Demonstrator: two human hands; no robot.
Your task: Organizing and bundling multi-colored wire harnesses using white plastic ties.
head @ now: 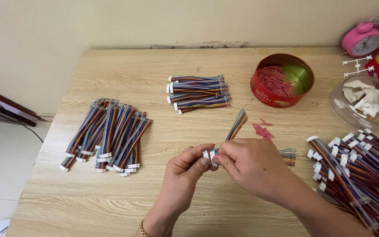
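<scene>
A: Item: ribbon cable (237, 125), white connector end pinched between left hand (185, 169) and right hand (253, 164) fingertips?

B: Yes, both grasping; better gripped close to the connector, cable trailing away over the bench (110, 202)

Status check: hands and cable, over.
Both hands, left and right, pinch ribbon cable at white connector. Cable piles lie apart. Nothing obstructing.

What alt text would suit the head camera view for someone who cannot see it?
Two hands, left hand and right hand, pinch the white connector end of a multicoloured ribbon cable above a wooden table. Cable piles lie around, beside a red round tin.
</scene>
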